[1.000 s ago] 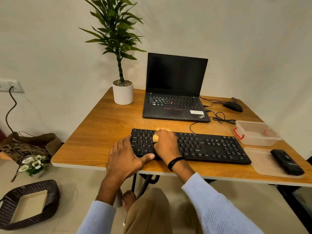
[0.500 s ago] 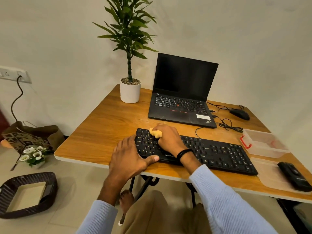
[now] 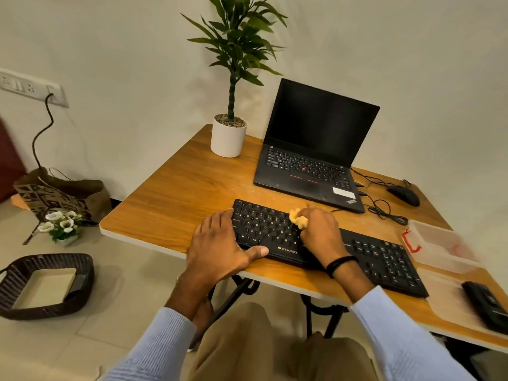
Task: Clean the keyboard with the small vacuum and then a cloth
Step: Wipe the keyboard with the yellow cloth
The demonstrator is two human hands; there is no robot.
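- Table: wooden top. The keyboard lies along its near edge.
- Keyboard: black, full-width, lying flat. You are judged to be at the cloth stage. Wipe row by row with light pressure so no keycap lifts. Run each stroke along the row, and carry the strokes on toward the keyboard's right end.
- Black device: probably the small vacuum. It lies past the keyboard's right end, apart from it, and neither hand touches it.
- Left hand: palm down over the keyboard's left end, fingers spread and straight, thumb along the front edge. It holds nothing and braces the board. Press here so the keyboard does not slide under the wipe.
- Right hand: over the keyboard's letter block toward the back rows, knuckles up, wrist crossing the front edge. Its fingers are curled round the cloth.
- Cloth: yellow and bunched small. Only a wad shows beyond your fingertips, against the keys left of the keyboard's centre. A flatter fold would cover more keys.
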